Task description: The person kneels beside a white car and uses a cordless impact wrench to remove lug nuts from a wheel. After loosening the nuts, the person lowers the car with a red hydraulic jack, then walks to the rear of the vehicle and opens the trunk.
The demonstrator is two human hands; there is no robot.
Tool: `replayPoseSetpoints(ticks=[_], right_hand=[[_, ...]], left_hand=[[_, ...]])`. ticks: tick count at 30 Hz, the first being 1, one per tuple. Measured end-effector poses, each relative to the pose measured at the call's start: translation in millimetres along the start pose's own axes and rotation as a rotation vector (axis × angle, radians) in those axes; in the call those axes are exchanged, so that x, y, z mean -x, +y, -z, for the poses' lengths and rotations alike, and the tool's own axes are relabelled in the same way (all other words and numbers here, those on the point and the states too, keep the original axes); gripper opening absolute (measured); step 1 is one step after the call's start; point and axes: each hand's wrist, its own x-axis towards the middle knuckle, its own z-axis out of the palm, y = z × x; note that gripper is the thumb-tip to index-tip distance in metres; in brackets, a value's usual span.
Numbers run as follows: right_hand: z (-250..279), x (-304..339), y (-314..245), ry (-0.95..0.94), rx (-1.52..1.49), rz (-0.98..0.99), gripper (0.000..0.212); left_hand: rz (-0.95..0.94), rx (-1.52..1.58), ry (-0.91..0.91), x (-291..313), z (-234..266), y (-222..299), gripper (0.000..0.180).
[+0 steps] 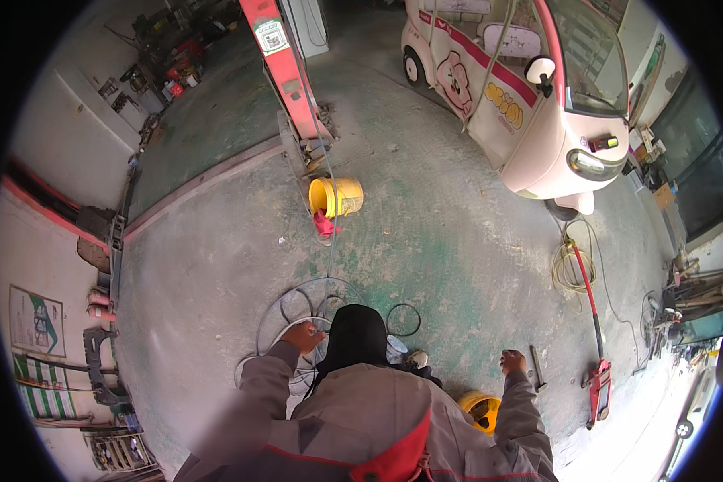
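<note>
My left hand point(304, 336) is at the coiled grey hose point(259, 328), its fingers bent round one pale loop. Below it, more loops of the hose lie on the floor, partly hidden by my body. My right hand point(513, 362) is held out to the right with loosely curled fingers, and nothing shows in it. Close beside that hand a metal bar point(537, 368) lies on the floor. A yellow bucket point(479, 411) with dark things inside stands near my right forearm. A separate dark ring of hose point(403, 320) lies ahead of my feet.
A yellow bucket point(347, 197) lies tipped beside the red lift post point(287, 72), a red cloth point(323, 224) at its mouth. At the far right stands a pink-and-white small vehicle point(490, 88). A red floor jack point(599, 390) with a long handle and a coiled cable point(566, 273) are to the right.
</note>
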Motion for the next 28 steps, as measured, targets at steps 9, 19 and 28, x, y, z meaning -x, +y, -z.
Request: replayPoseSetpoints(ticks=[9,19,28], right_hand=[[-64.0,-123.4,-209.7,-0.117,0.07,-0.024,0.025],[-138.9,-225.4,-343.5,-0.74,0.749,-0.065,0.021],[-317.1,-473.5,-575.8,-0.565,0.804,0.142,0.028]], left_hand=[[0.175,0.11,0.0,-154.4,25.0,37.1,0.061],[0.266,0.353,0.003,-384.9,121.7,43.6,0.054],[0.342,0.539,0.176,-429.9,172.4,74.7,0.048]])
